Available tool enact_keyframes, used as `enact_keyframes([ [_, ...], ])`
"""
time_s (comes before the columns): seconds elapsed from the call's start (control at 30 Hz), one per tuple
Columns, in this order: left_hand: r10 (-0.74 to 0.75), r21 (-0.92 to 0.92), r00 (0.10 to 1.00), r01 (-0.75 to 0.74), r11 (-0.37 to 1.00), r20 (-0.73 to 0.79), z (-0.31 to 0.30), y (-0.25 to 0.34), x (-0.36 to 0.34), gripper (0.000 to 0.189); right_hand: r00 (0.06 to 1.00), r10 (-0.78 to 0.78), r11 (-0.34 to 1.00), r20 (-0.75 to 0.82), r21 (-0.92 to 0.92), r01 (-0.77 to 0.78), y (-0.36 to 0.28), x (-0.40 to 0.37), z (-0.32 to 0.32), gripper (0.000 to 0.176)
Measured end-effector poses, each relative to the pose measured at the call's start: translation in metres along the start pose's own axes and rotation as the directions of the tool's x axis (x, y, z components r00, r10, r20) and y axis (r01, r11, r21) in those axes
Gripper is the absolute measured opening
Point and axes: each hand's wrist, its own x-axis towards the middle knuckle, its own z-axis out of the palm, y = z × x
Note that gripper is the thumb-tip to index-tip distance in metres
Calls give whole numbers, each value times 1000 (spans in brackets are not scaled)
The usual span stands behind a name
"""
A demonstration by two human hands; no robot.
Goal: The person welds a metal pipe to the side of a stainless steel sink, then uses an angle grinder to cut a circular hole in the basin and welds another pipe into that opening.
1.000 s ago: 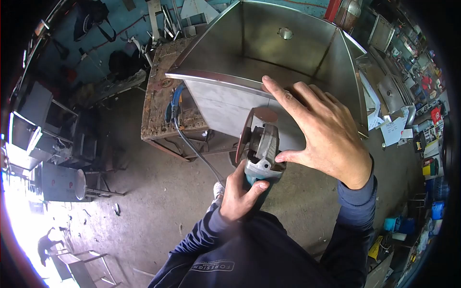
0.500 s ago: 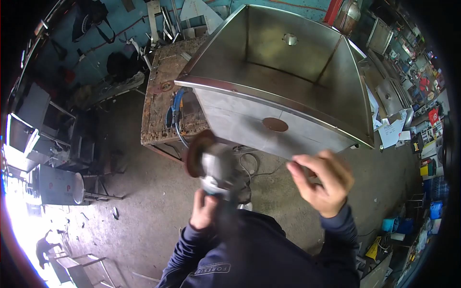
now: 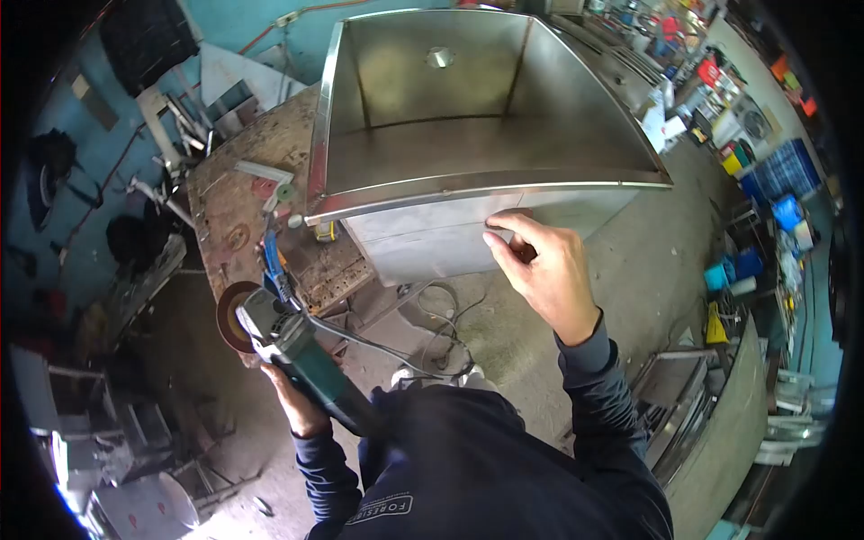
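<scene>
My left hand (image 3: 295,401) is wrapped round the green body of an angle grinder (image 3: 315,364), whose reddish-brown disc (image 3: 236,317) points up and left. My right hand (image 3: 547,270) is raised in front of the near side of a large open steel box (image 3: 432,238), thumb and forefinger curved with a gap between them; nothing shows in it. The hand partly covers the round hole in that side. Inside the box, a small round fitting (image 3: 439,58) shows on the far wall.
A worn wooden workbench (image 3: 216,216) carries a blue-handled tool (image 3: 273,256), a metal strip (image 3: 264,173) and a green disc (image 3: 286,192). Cables (image 3: 441,315) loop on the floor before my feet. Metal sheets and frames (image 3: 670,387) lean at the right.
The view has shifted right. The grinder is now further left and lower, tilted, with its disc beside the bench corner. My right hand has come nearer the hole in the box's side.
</scene>
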Motion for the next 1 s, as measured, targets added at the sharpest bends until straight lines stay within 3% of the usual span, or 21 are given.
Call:
enact_keyframes([
  [0.1,-59,-30,998,60,998,13,-18,10,15,86,995,-6,1000,-102,20,8,0,-4,6,10],
  [0.2,-84,-13,997,84,996,1,-34,21,31,84,970,-180,957,-165,-257,134,-13,-4,7,6],
  [0.33,-56,-58,997,59,997,48,-38,34,35,75,967,-107,963,-231,-268,43,-18,-14,15,4],
  [0.4,-66,-64,996,70,995,67,-45,39,40,75,941,-21,979,-337,-197,-49,-18,-19,24,5],
  [0.6,-75,-77,988,86,993,133,-67,44,48,75,905,-49,980,-422,-194,-38,-18,-27,34,11],
  [0.73,-83,-90,984,98,991,159,-67,48,46,76,950,122,954,-288,-231,-193,-15,-28,22,20],
  [1.0,-127,-39,980,134,990,150,-65,43,38,79,974,3,975,-227,-214,-53,-4,-17,20,19],
])
